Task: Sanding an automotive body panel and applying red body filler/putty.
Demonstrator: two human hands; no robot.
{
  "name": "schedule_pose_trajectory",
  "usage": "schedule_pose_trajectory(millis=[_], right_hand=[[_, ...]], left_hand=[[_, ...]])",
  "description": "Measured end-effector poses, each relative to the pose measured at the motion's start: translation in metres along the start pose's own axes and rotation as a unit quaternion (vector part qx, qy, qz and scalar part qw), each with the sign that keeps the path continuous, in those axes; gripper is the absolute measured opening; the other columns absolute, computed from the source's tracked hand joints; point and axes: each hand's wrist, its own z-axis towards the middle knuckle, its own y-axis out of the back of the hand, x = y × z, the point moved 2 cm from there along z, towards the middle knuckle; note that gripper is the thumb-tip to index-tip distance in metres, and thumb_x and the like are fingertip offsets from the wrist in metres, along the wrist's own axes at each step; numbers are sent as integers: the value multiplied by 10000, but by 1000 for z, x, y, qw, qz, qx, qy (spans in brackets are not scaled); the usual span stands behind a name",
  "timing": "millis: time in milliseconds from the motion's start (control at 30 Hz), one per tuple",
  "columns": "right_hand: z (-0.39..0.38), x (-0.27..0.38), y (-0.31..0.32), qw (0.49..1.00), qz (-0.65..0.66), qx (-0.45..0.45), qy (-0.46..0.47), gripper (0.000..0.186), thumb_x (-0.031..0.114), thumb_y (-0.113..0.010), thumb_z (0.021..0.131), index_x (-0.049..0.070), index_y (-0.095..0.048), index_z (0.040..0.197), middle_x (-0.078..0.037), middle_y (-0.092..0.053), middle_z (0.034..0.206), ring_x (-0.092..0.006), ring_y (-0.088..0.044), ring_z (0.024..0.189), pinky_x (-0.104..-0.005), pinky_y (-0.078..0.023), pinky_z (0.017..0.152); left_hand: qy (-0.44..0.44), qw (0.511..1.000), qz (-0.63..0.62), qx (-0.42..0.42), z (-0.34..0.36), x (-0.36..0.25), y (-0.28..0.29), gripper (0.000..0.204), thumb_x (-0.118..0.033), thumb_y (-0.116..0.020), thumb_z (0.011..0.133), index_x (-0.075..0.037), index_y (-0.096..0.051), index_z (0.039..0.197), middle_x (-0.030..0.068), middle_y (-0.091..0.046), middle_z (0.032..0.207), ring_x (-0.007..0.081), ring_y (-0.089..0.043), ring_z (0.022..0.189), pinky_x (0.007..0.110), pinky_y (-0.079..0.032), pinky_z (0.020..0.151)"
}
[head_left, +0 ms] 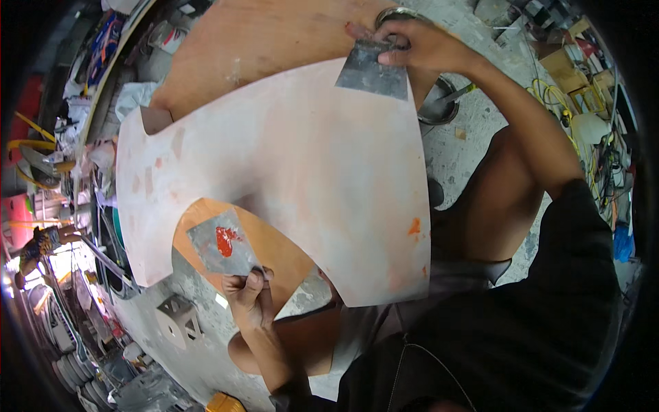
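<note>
A pale, whitish-pink curved body panel (295, 151), shaped like a car fender, lies in front of me with an arched cutout on its near left side. My left hand (250, 299) pinches the corner of a flat grey putty spreader (206, 240) over that cutout. A smear of red putty (225, 240) sits on its face. My right hand (419, 48) is closed on a wider, dark grey putty spreader (374, 72), held at the panel's far right corner. Whether its lower edge touches the panel I cannot tell. Orange-red putty spots (414, 226) mark the panel's right edge.
Beneath the panel is a brown board (274, 34). A round container with grey contents (439, 106) stands on the floor beyond its right edge. A grey bracket-like block (178, 321) rests on the floor at left. Cluttered tools, boxes (566, 69) and cables (549, 96) line both sides.
</note>
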Motion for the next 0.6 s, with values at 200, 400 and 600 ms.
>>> schedule_pose_trajectory(millis=[200, 400, 600], right_hand=[[-6, 30, 34, 988, -14, -152, 40, 154, 105, -690, 854, 15, -682, 980, -90, -673, 849, -204, -638, 789, -302, -513, 736], [-18, 85, 28, 975, 192, -111, -7, 276, 57, -646, 909, 0, -664, 1178, -92, -726, 990, -118, -648, 861, -282, -521, 796], [-28, 117, 4, 985, 52, -79, 145, 258, 84, -669, 898, -8, -680, 1139, -83, -720, 910, -134, -639, 801, -293, -518, 735]], left_hand=[[15, 994, -27, 105, 0, 3, 5, 527, -32, -764, 801, -71, -508, 1260, 54, -638, 957, 187, -580, 794, 336, -423, 707], [80, 991, -28, 100, -21, 11, -1, 496, -18, -824, 731, -125, -505, 1095, 7, -537, 814, 165, -529, 750, 306, -406, 698], [68, 991, 50, 103, -28, 23, -10, 537, -84, -886, 672, -113, -505, 1050, 40, -566, 733, 201, -604, 674, 327, -497, 613]])
